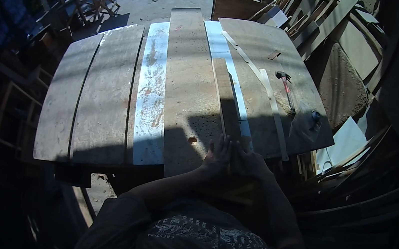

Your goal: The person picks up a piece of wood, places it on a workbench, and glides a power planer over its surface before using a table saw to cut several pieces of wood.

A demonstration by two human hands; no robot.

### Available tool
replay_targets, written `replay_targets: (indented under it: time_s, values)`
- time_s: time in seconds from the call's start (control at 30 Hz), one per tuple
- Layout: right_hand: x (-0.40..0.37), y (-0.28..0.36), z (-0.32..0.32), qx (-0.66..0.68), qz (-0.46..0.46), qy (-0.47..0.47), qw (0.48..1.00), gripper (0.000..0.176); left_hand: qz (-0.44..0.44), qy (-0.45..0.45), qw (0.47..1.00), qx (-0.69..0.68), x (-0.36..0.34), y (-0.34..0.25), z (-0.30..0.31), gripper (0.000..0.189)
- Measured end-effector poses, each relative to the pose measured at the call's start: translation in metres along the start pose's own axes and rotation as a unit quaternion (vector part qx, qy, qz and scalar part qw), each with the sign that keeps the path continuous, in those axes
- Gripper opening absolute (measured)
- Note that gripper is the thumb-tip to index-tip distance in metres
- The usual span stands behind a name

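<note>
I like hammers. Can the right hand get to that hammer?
Probably yes. The right hand rests at the near edge of the table, the hammer lies farther right, and only a flat thin strip lies between.

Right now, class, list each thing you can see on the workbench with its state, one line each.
left hand, fingers flat on near end of plank
right hand, beside it on the plank, grip in shadow
plank, lying flat along the workbench
hammer, lying flat, untouched
thin strip, lying flat, slanted, untouched
</note>
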State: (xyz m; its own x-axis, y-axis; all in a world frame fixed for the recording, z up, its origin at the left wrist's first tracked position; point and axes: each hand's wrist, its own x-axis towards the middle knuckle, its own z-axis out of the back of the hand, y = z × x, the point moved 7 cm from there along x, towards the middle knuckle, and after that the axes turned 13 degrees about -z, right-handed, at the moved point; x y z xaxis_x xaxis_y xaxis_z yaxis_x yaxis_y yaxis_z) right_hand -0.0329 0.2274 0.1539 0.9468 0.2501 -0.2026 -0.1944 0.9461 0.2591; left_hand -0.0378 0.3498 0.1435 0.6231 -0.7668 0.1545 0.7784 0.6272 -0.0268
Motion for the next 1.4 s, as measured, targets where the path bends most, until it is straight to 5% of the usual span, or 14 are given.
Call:
replay_targets:
  time_s: [0.53,0.67,0.93,1.4]
  values:
    - [0.024,-0.003,0.005,0.017,-0.010,-0.004,1.000,0.092,-0.004,0.015,1.000,0.012,0.022,0.025,-0.013,0.084]
    - [0.033,-0.007,0.003,0.037,0.043,-0.065,0.996,0.091,-0.010,0.002,0.999,0.051,0.025,0.030,-0.014,0.090]
    - [0.055,-0.012,0.003,0.033,0.000,-0.008,0.999,0.103,-0.001,-0.001,1.000,0.009,0.032,0.043,-0.001,0.090]
    - [0.086,-0.018,0.004,0.002,-0.005,-0.013,1.000,0.097,0.009,0.052,0.999,-0.010,0.049,0.068,0.005,0.104]
